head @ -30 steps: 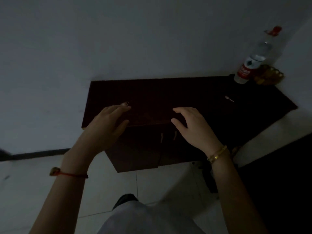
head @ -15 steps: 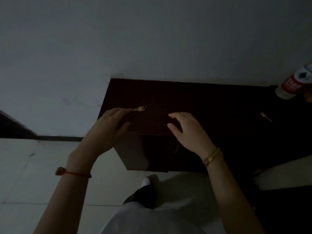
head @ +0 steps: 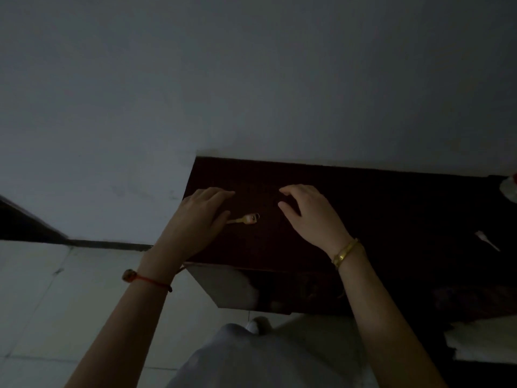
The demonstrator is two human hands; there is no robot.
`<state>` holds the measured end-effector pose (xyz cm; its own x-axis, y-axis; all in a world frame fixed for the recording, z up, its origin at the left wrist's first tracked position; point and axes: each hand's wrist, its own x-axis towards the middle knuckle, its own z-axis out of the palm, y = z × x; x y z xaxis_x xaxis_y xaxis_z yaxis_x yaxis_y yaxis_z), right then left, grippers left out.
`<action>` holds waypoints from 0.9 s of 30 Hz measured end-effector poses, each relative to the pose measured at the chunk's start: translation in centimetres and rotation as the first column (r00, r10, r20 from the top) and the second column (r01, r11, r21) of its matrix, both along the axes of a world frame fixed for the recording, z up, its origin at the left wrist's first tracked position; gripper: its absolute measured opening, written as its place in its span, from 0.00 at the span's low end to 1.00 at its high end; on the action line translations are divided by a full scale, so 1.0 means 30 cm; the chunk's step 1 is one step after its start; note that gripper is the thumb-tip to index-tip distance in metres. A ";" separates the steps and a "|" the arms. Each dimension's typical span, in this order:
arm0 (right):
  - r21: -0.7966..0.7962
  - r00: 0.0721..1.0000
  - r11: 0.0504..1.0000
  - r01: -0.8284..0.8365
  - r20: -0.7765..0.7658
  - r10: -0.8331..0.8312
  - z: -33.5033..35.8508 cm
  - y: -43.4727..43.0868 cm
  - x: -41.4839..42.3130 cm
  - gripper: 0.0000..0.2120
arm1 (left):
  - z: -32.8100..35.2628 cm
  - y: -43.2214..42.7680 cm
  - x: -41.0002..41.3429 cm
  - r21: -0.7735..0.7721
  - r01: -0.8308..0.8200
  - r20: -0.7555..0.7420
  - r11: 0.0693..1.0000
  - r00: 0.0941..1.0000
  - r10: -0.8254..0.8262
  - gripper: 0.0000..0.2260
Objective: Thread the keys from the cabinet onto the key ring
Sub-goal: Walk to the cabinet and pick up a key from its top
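A small pale key [head: 244, 219] lies on the dark cabinet top [head: 377, 208], with a small ring at its head. Its blade tip touches the thumb of my left hand [head: 199, 217], which rests flat over the top's left end with fingers stretched forward. My right hand [head: 310, 217] hovers just right of the key with fingers spread and slightly curled, holding nothing. The room is very dark, so no other keys can be made out.
A small pale object [head: 487, 241] lies on the cabinet top at the right. A bottle's base [head: 509, 189] shows at the right edge. The cabinet stands against a white wall, with tiled floor [head: 42, 303] to the left.
The key was at my left fingertips half a second ago; it now lies on the top beside my thumb. Both hands have moved farther over the cabinet, and the view has shifted left.
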<state>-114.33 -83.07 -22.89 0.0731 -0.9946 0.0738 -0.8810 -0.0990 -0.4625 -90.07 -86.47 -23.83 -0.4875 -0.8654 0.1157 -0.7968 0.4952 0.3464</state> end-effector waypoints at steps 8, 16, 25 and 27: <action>0.081 0.999 0.997 -0.018 -0.048 0.022 -0.135 -0.112 0.047 0.15 | -0.151 -0.075 -0.044 0.028 -0.098 0.050 0.995 0.994 0.096 0.15; 0.111 0.998 0.993 -0.026 -0.058 0.033 -0.262 -0.195 0.080 0.11 | -0.253 -0.106 -0.086 0.069 -0.177 0.056 0.982 0.983 0.174 0.13; 0.190 0.994 0.981 -0.047 -0.089 0.065 -0.333 -0.263 0.095 0.08 | -0.299 -0.131 -0.133 0.119 -0.224 0.074 0.967 0.974 0.216 0.11; 0.203 0.995 0.978 -0.048 -0.077 0.065 -0.343 -0.270 0.094 0.08 | -0.308 -0.131 -0.137 0.129 -0.240 0.076 0.962 0.970 0.232 0.11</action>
